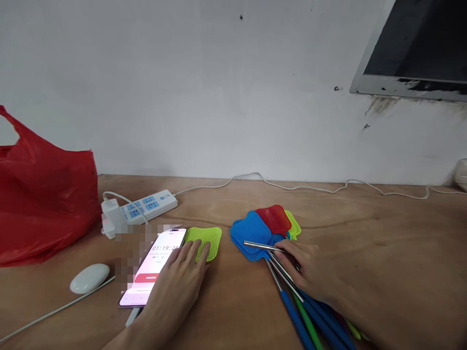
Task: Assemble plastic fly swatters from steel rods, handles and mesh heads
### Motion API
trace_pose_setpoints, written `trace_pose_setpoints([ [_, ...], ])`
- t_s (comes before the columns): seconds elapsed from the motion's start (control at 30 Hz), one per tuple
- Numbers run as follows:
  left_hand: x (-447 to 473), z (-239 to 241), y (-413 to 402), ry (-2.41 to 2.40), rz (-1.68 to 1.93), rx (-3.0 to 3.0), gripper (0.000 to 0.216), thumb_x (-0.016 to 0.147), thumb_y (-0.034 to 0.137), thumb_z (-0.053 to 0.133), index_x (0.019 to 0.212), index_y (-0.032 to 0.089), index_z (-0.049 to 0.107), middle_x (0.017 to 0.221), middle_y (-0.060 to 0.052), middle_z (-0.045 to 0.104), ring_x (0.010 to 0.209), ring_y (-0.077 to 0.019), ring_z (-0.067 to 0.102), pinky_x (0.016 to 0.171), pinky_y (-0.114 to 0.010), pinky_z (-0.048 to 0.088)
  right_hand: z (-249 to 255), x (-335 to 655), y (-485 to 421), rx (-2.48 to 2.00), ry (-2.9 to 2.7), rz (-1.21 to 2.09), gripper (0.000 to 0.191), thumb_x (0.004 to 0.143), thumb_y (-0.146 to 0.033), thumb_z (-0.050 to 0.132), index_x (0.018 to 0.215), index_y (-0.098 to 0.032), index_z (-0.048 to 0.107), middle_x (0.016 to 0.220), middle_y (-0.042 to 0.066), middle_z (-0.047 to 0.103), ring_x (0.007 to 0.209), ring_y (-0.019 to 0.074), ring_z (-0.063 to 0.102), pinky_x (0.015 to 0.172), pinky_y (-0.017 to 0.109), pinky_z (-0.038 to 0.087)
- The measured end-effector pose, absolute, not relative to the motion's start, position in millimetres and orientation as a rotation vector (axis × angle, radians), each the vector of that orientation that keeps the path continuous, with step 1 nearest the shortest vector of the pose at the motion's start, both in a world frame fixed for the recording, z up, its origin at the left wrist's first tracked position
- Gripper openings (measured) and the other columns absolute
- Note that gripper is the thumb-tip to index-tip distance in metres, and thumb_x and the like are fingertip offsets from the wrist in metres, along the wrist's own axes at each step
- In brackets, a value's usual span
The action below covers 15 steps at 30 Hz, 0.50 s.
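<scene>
On the wooden table, my left hand point(184, 272) lies with its fingers stretched over a yellow-green mesh fly swatter head point(213, 236), beside a lit phone point(164, 257). My right hand point(306, 265) is closed around a shiny metal rod point(257, 246), whose bare end points left. Beneath that rod is a pile of fly swatters, with blue mesh heads point(251, 228), a red mesh head point(275, 219) and a yellow-green one point(295, 224). Their metal shafts and blue handles point(297, 321) run toward me, along with a green handle point(308, 323). My right forearm hides part of the handles.
At the left stand a red plastic bag point(47, 204) and a white power strip point(158, 204) with a charger point(113, 216) plugged in. A white mouse point(90, 278) sits nearer. A white cable point(299, 188) runs along the wall point(219, 97).
</scene>
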State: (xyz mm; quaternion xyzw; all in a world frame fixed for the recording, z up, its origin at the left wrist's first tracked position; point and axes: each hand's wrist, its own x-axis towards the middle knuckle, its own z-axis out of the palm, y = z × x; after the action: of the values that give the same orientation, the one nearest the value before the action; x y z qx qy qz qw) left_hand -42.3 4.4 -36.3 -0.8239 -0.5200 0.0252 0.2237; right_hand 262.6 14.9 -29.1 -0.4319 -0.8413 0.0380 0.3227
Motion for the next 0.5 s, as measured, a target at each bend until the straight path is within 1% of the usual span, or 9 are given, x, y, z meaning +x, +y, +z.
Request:
trace_pose_setpoints([
  [0.07, -46.8, -39.8, 7.6, -1.419, 0.047, -2.242, 0.04, 0.098, 0.018, 0.051, 0.137, 0.014, 0.06, 0.132, -0.02, 0.064, 0.116, -0.0398, 0.062, 0.091, -0.053, 0.051, -28.3, 262.3, 14.5, -1.13, -2.193, 0.11, 0.017, 0.101, -0.026, 0.047, 0.098, -0.022, 0.062, 0.082, 0.003, 0.071, 0.073, 0.0191, 0.067, 0.065, 0.029, 0.042],
  [0.13, -52.0, -41.3, 10.7, -1.409, 0.02, -2.214, 0.041, 0.097, 0.023, 0.056, 0.137, 0.014, 0.059, 0.131, -0.021, 0.064, 0.114, -0.0409, 0.062, 0.089, -0.054, 0.051, -27.3, 262.1, 14.2, -1.131, -2.187, 0.118, 0.017, 0.101, -0.027, 0.047, 0.097, -0.022, 0.062, 0.08, 0.002, 0.07, 0.071, 0.0187, 0.066, 0.064, 0.029, 0.041],
  [0.3, -58.7, -34.7, 13.7, -1.382, -0.117, -2.177, 0.046, 0.093, 0.026, 0.063, 0.136, 0.011, 0.058, 0.133, -0.023, 0.062, 0.117, -0.0424, 0.059, 0.092, -0.053, 0.048, -26.1, 262.5, 14.4, -1.147, -2.202, 0.138, 0.017, 0.102, -0.027, 0.047, 0.097, -0.022, 0.062, 0.079, 0.002, 0.069, 0.07, 0.0185, 0.065, 0.063, 0.03, 0.041],
  [0.4, -51.4, -26.5, 8.6, -1.372, -0.227, -2.266, 0.037, 0.097, 0.035, 0.057, 0.126, 0.014, 0.063, 0.12, -0.019, 0.067, 0.104, -0.0388, 0.064, 0.084, -0.051, 0.052, -26.5, 262.4, 14.9, -1.136, -2.199, 0.144, 0.017, 0.102, -0.027, 0.046, 0.097, -0.021, 0.062, 0.08, 0.003, 0.07, 0.071, 0.0192, 0.065, 0.064, 0.03, 0.042],
  [0.43, -47.1, -23.8, 5.4, -1.373, -0.248, -2.327, 0.033, 0.099, 0.034, 0.053, 0.122, 0.014, 0.064, 0.113, -0.017, 0.069, 0.098, -0.0363, 0.066, 0.082, -0.05, 0.053, -26.8, 262.3, 15.1, -1.127, -2.196, 0.153, 0.017, 0.102, -0.027, 0.046, 0.097, -0.021, 0.062, 0.081, 0.003, 0.07, 0.071, 0.0193, 0.065, 0.064, 0.031, 0.043],
  [0.5, -37.6, -19.1, -2.4, -1.387, -0.245, -2.467, 0.028, 0.102, 0.029, 0.043, 0.112, 0.016, 0.066, 0.103, -0.014, 0.07, 0.088, -0.0324, 0.068, 0.076, -0.047, 0.055, -27.8, 262.0, 15.5, -1.115, -2.174, 0.168, 0.016, 0.101, -0.026, 0.046, 0.099, -0.022, 0.062, 0.084, 0.004, 0.069, 0.074, 0.0196, 0.065, 0.066, 0.031, 0.044],
])
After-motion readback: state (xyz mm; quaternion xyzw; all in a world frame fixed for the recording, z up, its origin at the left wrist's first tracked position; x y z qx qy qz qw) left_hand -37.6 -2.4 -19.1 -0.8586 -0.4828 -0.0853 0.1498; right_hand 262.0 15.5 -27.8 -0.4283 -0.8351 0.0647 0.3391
